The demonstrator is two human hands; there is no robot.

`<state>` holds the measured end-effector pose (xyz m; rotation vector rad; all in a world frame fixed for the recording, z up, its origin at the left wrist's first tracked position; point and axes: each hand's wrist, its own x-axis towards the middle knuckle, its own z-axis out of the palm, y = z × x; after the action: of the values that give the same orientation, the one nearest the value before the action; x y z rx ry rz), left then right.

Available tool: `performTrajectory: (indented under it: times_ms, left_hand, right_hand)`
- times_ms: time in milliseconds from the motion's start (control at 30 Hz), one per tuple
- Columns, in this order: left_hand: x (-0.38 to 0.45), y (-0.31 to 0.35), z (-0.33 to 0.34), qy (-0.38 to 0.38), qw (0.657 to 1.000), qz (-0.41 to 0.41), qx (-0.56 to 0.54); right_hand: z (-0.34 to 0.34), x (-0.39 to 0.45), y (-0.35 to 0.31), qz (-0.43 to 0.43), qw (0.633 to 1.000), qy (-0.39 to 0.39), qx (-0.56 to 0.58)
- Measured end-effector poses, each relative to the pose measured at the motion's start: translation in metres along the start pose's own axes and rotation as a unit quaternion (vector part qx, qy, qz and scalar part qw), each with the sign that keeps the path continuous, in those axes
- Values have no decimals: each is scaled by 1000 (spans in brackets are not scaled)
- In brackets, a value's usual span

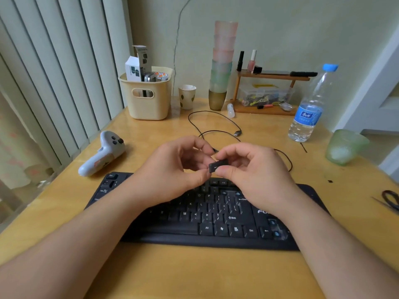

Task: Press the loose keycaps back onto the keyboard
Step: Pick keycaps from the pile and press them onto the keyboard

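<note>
Head | left hand [172, 167] and right hand [248, 169] fingers both pinching black keycap [218, 165] | above keyboard [203, 214] on counter [194, 272]

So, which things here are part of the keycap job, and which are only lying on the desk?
For the job:
- keycap, pinched by the right hand and left hand
- keyboard

Just lying about:
- water bottle
- beige basket
- stacked cups
- white controller
- scissors

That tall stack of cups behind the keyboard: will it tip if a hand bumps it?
Probably: the stack of cups stands tall on a narrow base and leans slightly. The cups look like light translucent plastic, so they would likely scatter, not break.
</note>
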<state>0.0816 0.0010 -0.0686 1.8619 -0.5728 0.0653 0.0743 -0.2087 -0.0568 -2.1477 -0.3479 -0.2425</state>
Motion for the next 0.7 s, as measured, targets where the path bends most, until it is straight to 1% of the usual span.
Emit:
performTrajectory:
  times_ms: [133, 233, 333, 433, 700]
  left_hand:
    - [-1, 3, 0, -14, 997, -49, -53]
    - [-2, 3, 0, -11, 996, -49, -69]
    - [-1, 5, 0, 10, 995, -49, -90]
    - [-1, 7, 0, 30, 991, -68, -113]
    - [-1, 5, -1, 28, 994, -57, -93]
  right_hand:
    - [-2, -1, -4, -49, 998, 29, 36]
    - [-3, -2, -5, -55, 997, 42, 39]
    - [-3, -2, -4, -50, 997, 30, 42]
    - [-2, -3, -3, -54, 998, 21, 26]
    - [-2, -2, 0, -88, 995, 40, 30]
